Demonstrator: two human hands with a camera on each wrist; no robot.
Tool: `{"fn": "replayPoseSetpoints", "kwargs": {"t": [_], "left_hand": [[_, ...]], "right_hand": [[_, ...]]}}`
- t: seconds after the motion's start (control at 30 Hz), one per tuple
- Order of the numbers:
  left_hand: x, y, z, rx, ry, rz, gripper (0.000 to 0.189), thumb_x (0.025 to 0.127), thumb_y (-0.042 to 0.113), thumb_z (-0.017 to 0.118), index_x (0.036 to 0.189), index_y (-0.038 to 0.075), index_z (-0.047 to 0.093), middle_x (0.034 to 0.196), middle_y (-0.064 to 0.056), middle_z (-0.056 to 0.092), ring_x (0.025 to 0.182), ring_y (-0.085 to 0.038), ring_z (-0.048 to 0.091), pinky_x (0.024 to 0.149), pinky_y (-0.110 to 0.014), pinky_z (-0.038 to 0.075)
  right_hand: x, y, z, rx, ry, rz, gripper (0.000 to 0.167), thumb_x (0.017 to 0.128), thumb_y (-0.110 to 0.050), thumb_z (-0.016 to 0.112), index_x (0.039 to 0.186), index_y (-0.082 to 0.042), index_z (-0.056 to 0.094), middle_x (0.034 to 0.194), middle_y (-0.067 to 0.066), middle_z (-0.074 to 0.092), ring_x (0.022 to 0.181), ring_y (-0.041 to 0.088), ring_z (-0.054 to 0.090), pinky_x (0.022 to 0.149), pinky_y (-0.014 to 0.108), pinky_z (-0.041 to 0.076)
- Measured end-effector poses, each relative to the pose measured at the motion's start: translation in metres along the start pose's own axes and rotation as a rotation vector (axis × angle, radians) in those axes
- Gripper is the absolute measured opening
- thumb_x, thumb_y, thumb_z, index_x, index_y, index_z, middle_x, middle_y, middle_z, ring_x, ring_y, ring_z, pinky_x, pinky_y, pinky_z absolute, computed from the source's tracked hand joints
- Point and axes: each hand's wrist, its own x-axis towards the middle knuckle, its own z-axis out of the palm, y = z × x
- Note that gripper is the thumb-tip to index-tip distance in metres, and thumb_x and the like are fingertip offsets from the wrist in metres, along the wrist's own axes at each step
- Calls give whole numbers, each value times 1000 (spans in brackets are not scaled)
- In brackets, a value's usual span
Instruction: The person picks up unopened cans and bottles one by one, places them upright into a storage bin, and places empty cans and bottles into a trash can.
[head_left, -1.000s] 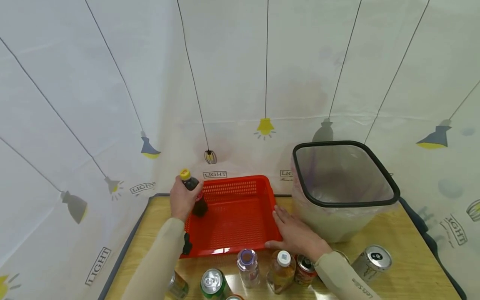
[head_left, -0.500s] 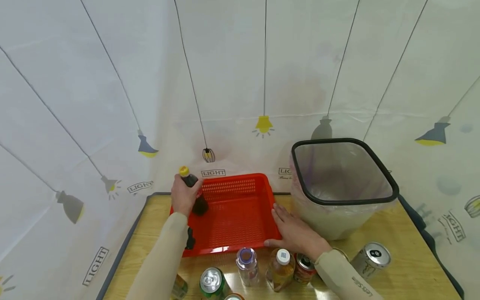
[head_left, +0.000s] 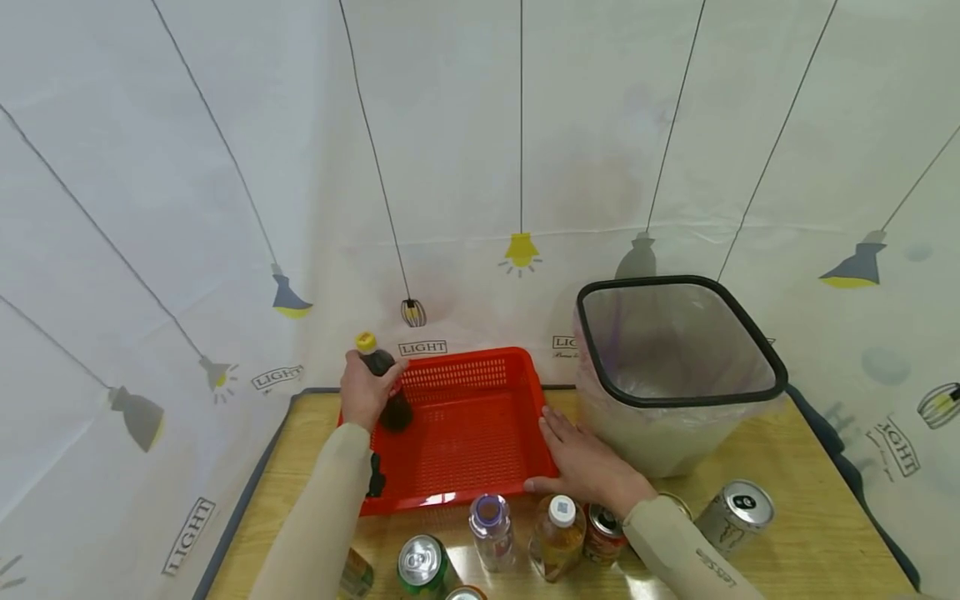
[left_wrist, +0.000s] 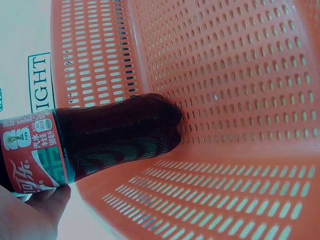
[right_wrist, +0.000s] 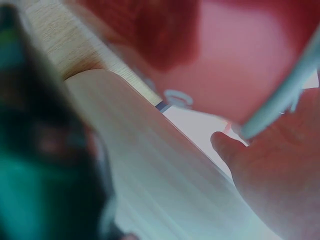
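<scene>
My left hand (head_left: pixel 363 396) grips a cola bottle (head_left: pixel 395 413) with a yellow cap. The bottle tilts, its base inside the left part of a red plastic basket (head_left: pixel 480 454) with slotted walls. In the left wrist view, the dark bottle (left_wrist: pixel 120 132) has a red label, and its base overlaps the basket's slotted floor (left_wrist: pixel 240 95). My right hand (head_left: pixel 592 465) rests along the basket's right side, fingers straight and thumb towards the front corner. The right wrist view shows that hand (right_wrist: pixel 285 170) at the basket's rim (right_wrist: pixel 285 95).
A bag-lined bin (head_left: pixel 667 437) with a black rim stands right of the basket. In front of the basket stand a clear bottle (head_left: pixel 492 537), an amber drink bottle (head_left: pixel 557 542), a red can (head_left: pixel 603 537) and a green can (head_left: pixel 423 567). A silver can (head_left: pixel 735 517) is farther right.
Both hands keep their places: the left still grips the cola bottle over the basket and the right stays at its side. The whole head view has shifted slightly.
</scene>
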Motion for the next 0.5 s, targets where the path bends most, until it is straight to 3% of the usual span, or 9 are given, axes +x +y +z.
{"fn": "replayPoseSetpoints", "kwargs": {"t": [0.23, 0.4, 0.5], "left_hand": [[-3, 0, -7, 2, -55, -15, 95, 89, 43, 81, 150, -6, 28, 139, -32, 49, 124, -46, 55, 105, -59, 49], [-8, -6, -16, 46, -93, 10, 113, 88, 49, 79, 159, -7, 12, 154, -34, 29, 135, -49, 44, 112, -61, 40], [-13, -4, -24, 109, -150, 20, 122, 88, 53, 78, 161, -6, -1, 162, -35, 13, 144, -51, 32, 117, -62, 33]], "right_hand": [[2, 0, 0, 3, 11, 2, 103, 90, -66, 68, 157, 6, 35, 167, 23, 25, 155, 38, 23, 121, 60, 27], [2, 0, 2, 14, 3, 10, 103, 90, -65, 68, 158, 5, 35, 167, 22, 25, 155, 37, 22, 121, 60, 27], [2, 0, 1, 13, 2, 10, 104, 90, -66, 68, 157, 6, 35, 167, 22, 25, 155, 38, 23, 121, 60, 27]]}}
